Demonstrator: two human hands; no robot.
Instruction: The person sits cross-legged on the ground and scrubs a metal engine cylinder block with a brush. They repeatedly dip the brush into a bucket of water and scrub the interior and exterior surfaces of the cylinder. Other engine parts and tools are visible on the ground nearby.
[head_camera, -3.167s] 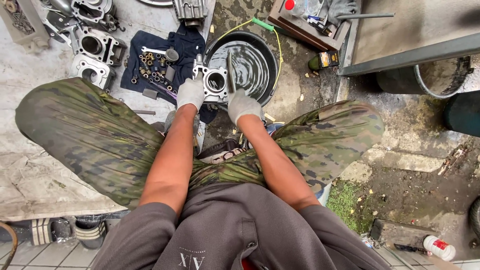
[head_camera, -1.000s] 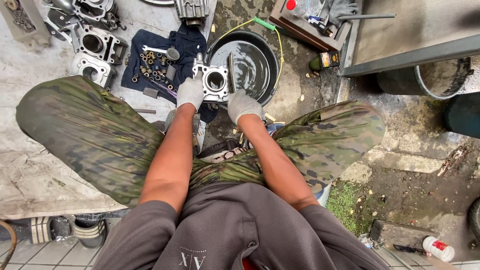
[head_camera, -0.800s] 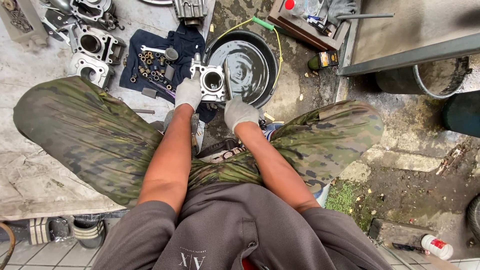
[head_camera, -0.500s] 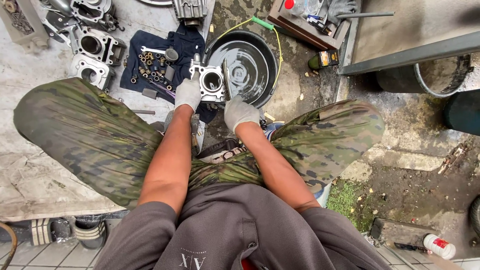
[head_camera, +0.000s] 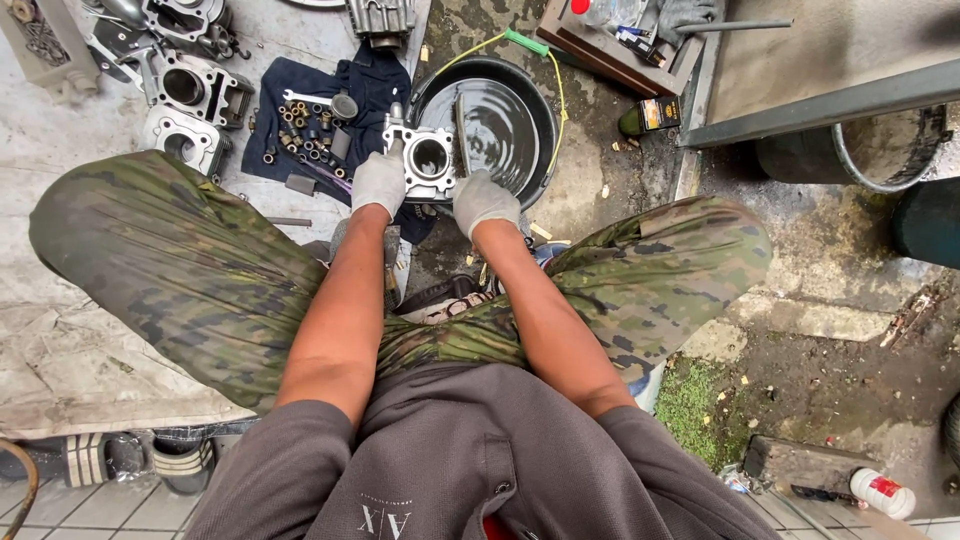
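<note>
**A:** Item one, the piece in hand?

**B:** Metal engine block, square-bodied, grey, with a round bore facing up. Location: held above the near rim of the black basin, between the two gloved hands.

**A:** Left hand?

**B:** Left hand, pale glove, closed on the block's left side. Fingers wrap the edge; the block sits to the right of the palm and slightly beyond it.

**A:** Right hand?

**B:** Right hand, same kind of glove, just below and to the right of the block. A thin flat tool rises from it along the block's right edge, over the basin. The hand is curled, but whether it grips the tool, the block or both cannot be told from this angle.

**A:** So the block relative to the grip?

**B:** Clamped from the left, met at its lower right corner, bore clear of both gloves.

**A:** Surroundings?

**B:** Dark blue cloth on the concrete, left of the basin, carrying small bolts and fittings and a spanner. Further left, other engine castings. A yellow cord arcs round the basin's far side. Camouflage trousers either side of the arms.
</note>
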